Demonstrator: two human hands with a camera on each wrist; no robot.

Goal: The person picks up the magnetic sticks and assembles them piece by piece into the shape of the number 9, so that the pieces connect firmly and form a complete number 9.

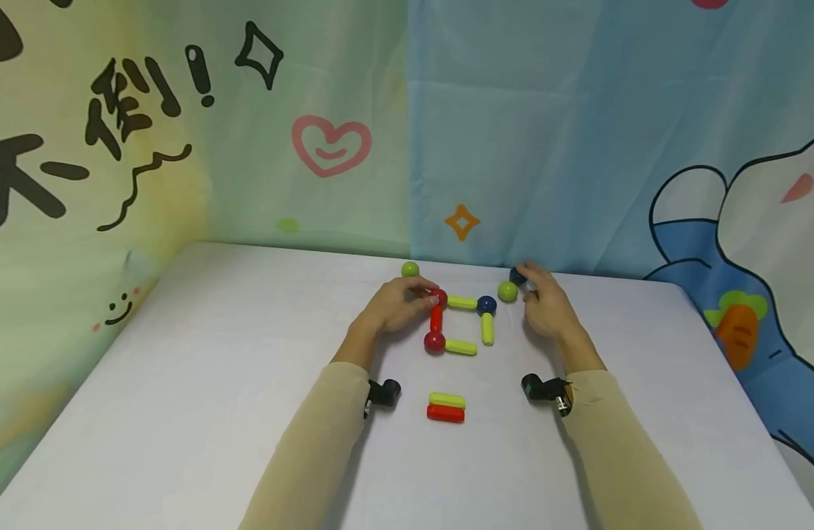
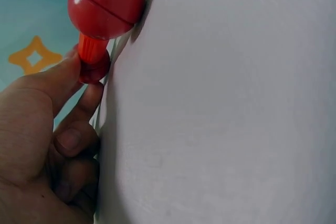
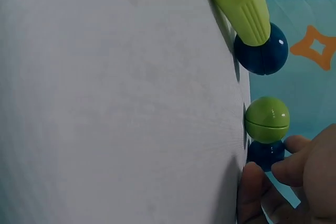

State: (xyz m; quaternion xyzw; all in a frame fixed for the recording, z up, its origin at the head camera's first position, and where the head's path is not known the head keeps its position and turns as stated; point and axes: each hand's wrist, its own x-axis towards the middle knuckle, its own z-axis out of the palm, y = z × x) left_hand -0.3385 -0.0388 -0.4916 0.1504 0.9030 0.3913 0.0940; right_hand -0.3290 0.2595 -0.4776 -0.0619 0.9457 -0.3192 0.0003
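Observation:
My left hand (image 1: 399,303) pinches the far red ball (image 2: 95,71) between thumb and fingers. A red rod (image 1: 436,319) links it to a nearer red ball (image 1: 435,342). From the far ball a yellow-green rod (image 1: 462,302) runs to a dark blue ball (image 1: 486,305), which bears another yellow-green rod (image 1: 488,330) pointing toward me. One more yellow-green rod (image 1: 461,347) sticks out from the near red ball; its free end stands apart from the other rod. At the right, my right hand (image 1: 549,305) holds a second dark blue ball (image 3: 266,155) by its fingertips, behind a green ball (image 1: 508,291).
Another green ball (image 1: 410,269) lies near the table's back edge, beyond my left hand. Nearer me, a loose yellow-green rod (image 1: 447,400) and a red rod (image 1: 445,414) lie side by side on the white table (image 1: 248,368). A printed curtain (image 1: 526,132) hangs behind.

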